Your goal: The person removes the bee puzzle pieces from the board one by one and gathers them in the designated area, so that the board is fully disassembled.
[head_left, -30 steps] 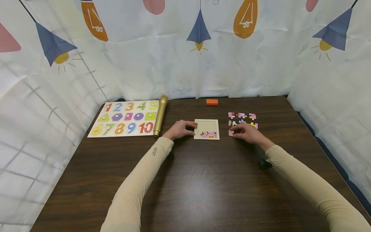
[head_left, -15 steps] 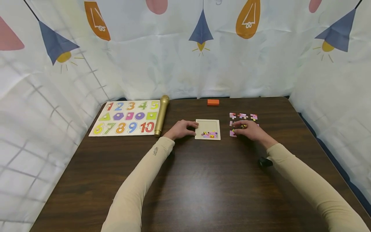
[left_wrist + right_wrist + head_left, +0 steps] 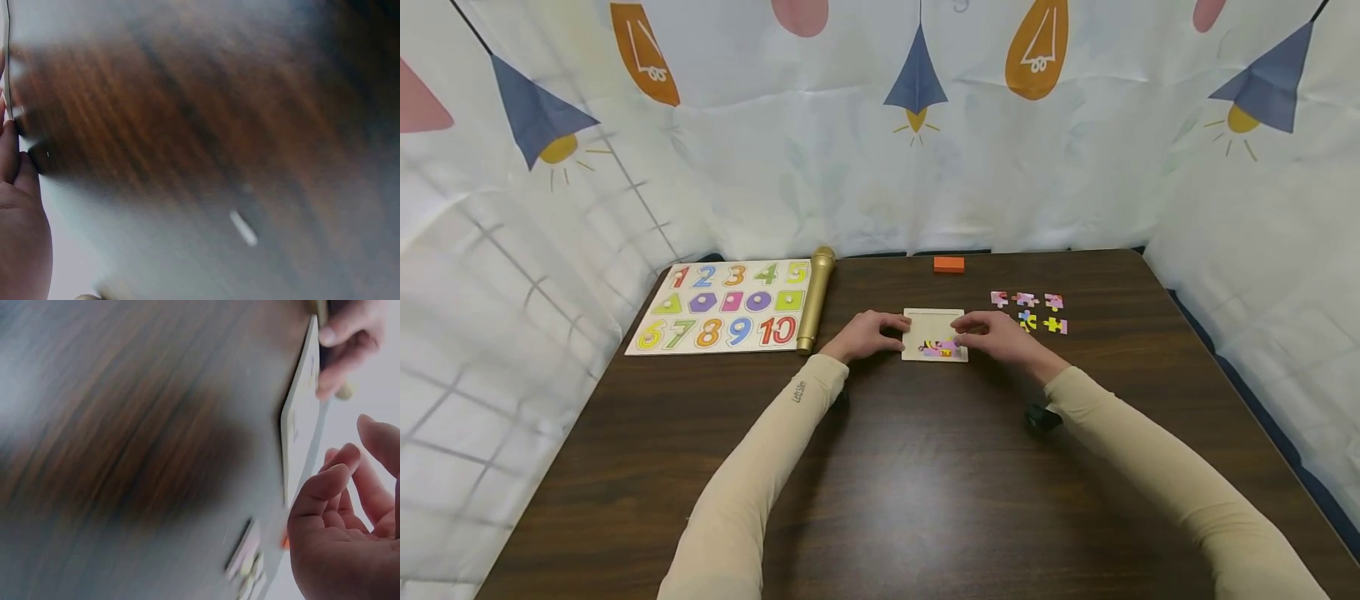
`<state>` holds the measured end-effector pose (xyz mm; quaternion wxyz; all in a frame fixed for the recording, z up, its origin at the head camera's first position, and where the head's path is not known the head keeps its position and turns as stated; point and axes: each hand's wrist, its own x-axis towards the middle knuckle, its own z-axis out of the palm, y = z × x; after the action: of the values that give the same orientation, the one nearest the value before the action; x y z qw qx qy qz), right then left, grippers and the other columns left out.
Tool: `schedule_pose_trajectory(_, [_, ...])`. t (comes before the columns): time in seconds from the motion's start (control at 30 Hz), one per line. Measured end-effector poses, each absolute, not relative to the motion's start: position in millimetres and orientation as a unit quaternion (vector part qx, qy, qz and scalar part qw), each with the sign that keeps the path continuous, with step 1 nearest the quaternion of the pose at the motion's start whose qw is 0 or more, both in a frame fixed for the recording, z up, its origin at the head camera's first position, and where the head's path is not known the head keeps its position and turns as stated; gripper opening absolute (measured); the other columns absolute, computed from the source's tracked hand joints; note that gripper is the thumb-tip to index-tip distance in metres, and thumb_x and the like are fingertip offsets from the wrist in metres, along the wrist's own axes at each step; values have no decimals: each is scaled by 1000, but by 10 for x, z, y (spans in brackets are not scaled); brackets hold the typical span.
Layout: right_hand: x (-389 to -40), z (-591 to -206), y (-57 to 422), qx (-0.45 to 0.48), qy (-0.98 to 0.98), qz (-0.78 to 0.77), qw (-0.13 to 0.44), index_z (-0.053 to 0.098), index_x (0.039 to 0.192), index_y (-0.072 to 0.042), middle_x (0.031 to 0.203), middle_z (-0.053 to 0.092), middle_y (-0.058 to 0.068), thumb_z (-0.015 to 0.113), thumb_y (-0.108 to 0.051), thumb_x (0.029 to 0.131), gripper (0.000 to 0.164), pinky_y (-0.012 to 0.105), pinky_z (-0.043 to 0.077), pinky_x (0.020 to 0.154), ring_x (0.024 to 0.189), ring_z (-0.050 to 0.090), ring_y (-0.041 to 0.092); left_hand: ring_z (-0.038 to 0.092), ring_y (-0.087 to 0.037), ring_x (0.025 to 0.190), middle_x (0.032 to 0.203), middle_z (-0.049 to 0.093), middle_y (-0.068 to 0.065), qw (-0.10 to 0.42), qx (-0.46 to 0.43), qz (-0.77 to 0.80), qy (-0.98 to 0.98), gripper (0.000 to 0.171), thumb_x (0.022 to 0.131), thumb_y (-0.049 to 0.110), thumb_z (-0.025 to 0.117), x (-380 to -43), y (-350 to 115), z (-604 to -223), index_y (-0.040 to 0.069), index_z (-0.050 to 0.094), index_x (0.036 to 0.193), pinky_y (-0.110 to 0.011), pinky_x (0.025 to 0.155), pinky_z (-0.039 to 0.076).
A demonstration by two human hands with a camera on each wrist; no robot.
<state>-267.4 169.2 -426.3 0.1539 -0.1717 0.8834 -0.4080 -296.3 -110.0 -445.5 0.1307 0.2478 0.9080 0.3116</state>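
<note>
A shallow square wooden puzzle tray [image 3: 929, 323] lies mid-table, with joined pink and yellow pieces [image 3: 934, 347] along its near edge. My left hand [image 3: 867, 335] holds the tray's left edge, thumb and fingers apart, also visible across the tray in the right wrist view. At the tray's right side, my right hand [image 3: 1000, 337] reaches in with thumb and fingertips brought together over the joined pieces. It pinches a puzzle piece, which the fingers mostly hide. Several loose jigsaw pieces [image 3: 1027, 320] lie right of the tray, some possibly covered by the right hand.
On the left lies a number and shape board [image 3: 718, 308], with a gold microphone-like cylinder [image 3: 817, 300] along its right edge. An orange block [image 3: 949, 264] sits near the back edge of the dark wooden table [image 3: 910, 483]. A patterned white curtain [image 3: 820, 167] surrounds the table.
My right hand has moved left, from the loose pieces to the right side of the tray. The left hand stays at the tray's left edge.
</note>
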Motion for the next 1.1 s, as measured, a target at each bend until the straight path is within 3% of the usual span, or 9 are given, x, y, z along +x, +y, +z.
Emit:
schedule_pose_trajectory(0.5, [-2718, -4418, 1306, -178, 893, -382, 156, 66, 123, -7, 111, 67, 9, 70, -23, 91, 36, 38, 48, 87, 98, 60, 23, 46, -18, 133, 137, 58, 0, 127, 254, 311, 907, 39, 87, 22, 75, -2981, -1102, -4458, 13, 69, 125, -35, 110, 35])
schedule_pose_trajectory(0.8, [-2678, -4413, 1309, -176, 892, -386, 157, 65, 125, -4, 121, 64, 14, 70, -19, 92, 37, 45, 49, 92, 109, 61, 30, 48, -19, 132, 137, 59, -1, 120, 262, 310, 906, 39, 86, 21, 76, -2978, -1102, -4475, 12, 70, 124, -34, 110, 35])
schedule_pose_trajectory(1.1, [-2719, -4458, 1283, -212, 908, -335, 138, 68, 119, -5, 96, 64, 5, 73, -21, 89, 35, 33, 45, 76, 86, 56, 20, 48, -18, 132, 136, 60, 1, 118, 261, 309, 907, 39, 86, 21, 76, -2982, -1107, -4481, 13, 70, 124, -34, 109, 35])
